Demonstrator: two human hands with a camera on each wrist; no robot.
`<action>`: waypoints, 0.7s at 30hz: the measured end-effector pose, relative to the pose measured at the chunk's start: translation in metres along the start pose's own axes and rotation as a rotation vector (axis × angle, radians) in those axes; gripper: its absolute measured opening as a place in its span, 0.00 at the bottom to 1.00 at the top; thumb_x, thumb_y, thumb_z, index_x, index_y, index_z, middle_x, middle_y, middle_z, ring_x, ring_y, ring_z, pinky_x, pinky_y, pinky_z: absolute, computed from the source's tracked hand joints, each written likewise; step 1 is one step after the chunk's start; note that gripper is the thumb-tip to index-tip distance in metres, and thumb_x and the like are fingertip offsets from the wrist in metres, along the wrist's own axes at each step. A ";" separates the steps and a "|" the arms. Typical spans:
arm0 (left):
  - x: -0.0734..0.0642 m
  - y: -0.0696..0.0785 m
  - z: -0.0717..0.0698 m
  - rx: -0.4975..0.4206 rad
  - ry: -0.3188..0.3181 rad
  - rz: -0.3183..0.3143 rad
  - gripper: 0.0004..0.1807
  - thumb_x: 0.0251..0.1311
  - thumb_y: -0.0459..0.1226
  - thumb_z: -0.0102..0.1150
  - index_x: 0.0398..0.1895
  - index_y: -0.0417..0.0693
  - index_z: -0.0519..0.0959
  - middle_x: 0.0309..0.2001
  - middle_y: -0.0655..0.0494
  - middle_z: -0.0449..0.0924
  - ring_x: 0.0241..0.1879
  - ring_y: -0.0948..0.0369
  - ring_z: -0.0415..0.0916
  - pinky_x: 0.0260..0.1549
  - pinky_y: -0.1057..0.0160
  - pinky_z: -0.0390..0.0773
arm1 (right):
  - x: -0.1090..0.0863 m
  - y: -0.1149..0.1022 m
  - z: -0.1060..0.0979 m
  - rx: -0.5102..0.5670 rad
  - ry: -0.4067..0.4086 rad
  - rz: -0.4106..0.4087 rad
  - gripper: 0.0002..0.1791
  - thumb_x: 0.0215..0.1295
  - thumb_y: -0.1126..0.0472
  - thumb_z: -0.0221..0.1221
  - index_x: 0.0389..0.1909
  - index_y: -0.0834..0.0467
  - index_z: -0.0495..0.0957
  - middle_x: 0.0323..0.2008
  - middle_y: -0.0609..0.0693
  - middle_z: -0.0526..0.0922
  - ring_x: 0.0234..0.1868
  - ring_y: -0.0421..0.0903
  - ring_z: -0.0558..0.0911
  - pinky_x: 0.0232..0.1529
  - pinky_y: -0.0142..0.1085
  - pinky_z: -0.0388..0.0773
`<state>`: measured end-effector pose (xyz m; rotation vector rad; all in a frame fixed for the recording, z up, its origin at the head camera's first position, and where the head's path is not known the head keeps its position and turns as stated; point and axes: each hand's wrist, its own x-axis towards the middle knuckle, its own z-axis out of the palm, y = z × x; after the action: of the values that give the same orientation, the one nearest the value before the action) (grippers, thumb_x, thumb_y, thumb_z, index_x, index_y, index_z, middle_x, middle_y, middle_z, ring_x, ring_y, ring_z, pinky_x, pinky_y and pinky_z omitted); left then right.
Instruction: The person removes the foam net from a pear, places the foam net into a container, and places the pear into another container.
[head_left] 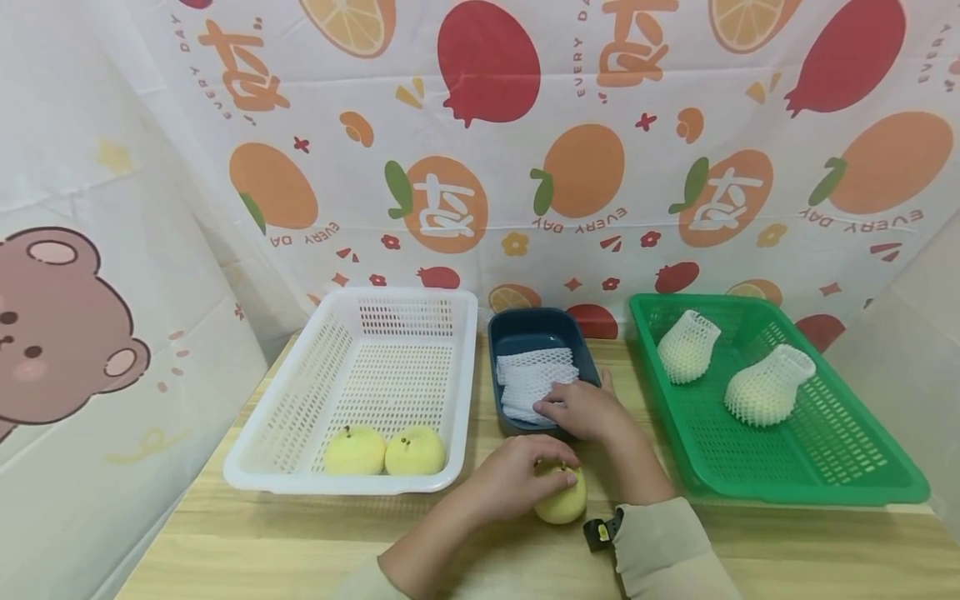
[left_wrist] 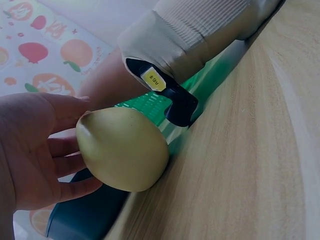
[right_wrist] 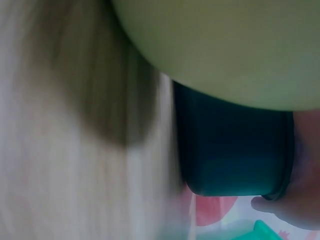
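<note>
My left hand (head_left: pixel 517 477) holds a yellow pear (head_left: pixel 562 500) by its top, just above the wooden table or on it; thumb and fingers curve about the pear (left_wrist: pixel 122 150) in the left wrist view. Over the dark blue box (head_left: pixel 525 321) reaches my right hand (head_left: pixel 585 410), its fingertips touching white foam net sleeves (head_left: pixel 536 379) that lie inside. The thumb stands apart at the box's right rim. Close to the right wrist camera, the pear (right_wrist: pixel 225 50) hides much of the box (right_wrist: pixel 235 150).
To the left stands a white basket (head_left: pixel 300 481) with two pears (head_left: pixel 355 452) at its near end. A green basket (head_left: pixel 675 450) on the right holds two pears in foam nets (head_left: pixel 765 387). A printed cloth (head_left: pixel 510 183) hangs behind the table (head_left: pixel 225 542).
</note>
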<state>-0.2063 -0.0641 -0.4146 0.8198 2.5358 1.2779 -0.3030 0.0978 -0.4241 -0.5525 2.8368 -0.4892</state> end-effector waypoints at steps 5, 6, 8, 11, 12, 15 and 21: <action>0.001 0.000 -0.001 0.008 0.003 -0.001 0.09 0.67 0.43 0.60 0.44 0.54 0.87 0.47 0.67 0.84 0.53 0.70 0.77 0.57 0.66 0.74 | -0.002 0.001 -0.002 0.028 0.014 -0.003 0.22 0.69 0.38 0.53 0.50 0.46 0.85 0.62 0.51 0.78 0.66 0.53 0.74 0.67 0.72 0.33; 0.001 0.000 -0.001 0.010 0.003 -0.002 0.10 0.67 0.43 0.59 0.44 0.54 0.87 0.47 0.67 0.84 0.53 0.70 0.77 0.57 0.66 0.74 | -0.002 0.001 -0.002 0.037 0.017 -0.004 0.22 0.69 0.38 0.53 0.51 0.46 0.85 0.62 0.50 0.78 0.66 0.53 0.73 0.67 0.72 0.33; 0.000 0.000 0.000 0.014 0.009 -0.005 0.11 0.67 0.44 0.59 0.45 0.54 0.87 0.48 0.67 0.84 0.54 0.69 0.77 0.57 0.65 0.74 | -0.003 0.002 -0.003 0.060 0.029 -0.008 0.22 0.69 0.39 0.54 0.53 0.48 0.84 0.61 0.50 0.80 0.67 0.54 0.73 0.68 0.72 0.34; -0.001 0.000 0.000 0.020 0.017 -0.005 0.11 0.68 0.44 0.58 0.46 0.53 0.87 0.50 0.64 0.84 0.56 0.67 0.77 0.59 0.63 0.74 | -0.005 0.004 -0.006 0.079 0.068 -0.023 0.22 0.69 0.42 0.55 0.55 0.49 0.83 0.58 0.49 0.82 0.66 0.56 0.73 0.68 0.72 0.38; -0.001 0.000 0.000 0.024 0.020 -0.004 0.12 0.68 0.44 0.58 0.46 0.52 0.87 0.51 0.63 0.84 0.56 0.66 0.76 0.59 0.63 0.73 | -0.006 0.004 -0.008 0.084 0.086 -0.033 0.21 0.69 0.43 0.56 0.55 0.50 0.82 0.57 0.49 0.82 0.66 0.56 0.73 0.67 0.73 0.39; -0.002 0.000 -0.001 0.026 0.030 -0.002 0.12 0.68 0.43 0.57 0.46 0.52 0.87 0.52 0.60 0.83 0.57 0.64 0.76 0.60 0.61 0.73 | -0.009 0.003 -0.013 0.092 0.141 -0.071 0.20 0.69 0.46 0.58 0.54 0.51 0.82 0.56 0.50 0.83 0.66 0.57 0.73 0.67 0.73 0.42; -0.002 0.002 -0.003 -0.001 0.079 0.005 0.11 0.68 0.43 0.57 0.45 0.52 0.86 0.51 0.59 0.84 0.56 0.63 0.77 0.59 0.60 0.74 | -0.016 0.003 -0.022 0.108 0.219 -0.133 0.16 0.68 0.51 0.60 0.52 0.52 0.83 0.53 0.50 0.84 0.62 0.55 0.76 0.67 0.73 0.42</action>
<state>-0.2053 -0.0666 -0.4115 0.7906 2.5949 1.3387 -0.2955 0.1122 -0.4028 -0.7106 2.9667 -0.7660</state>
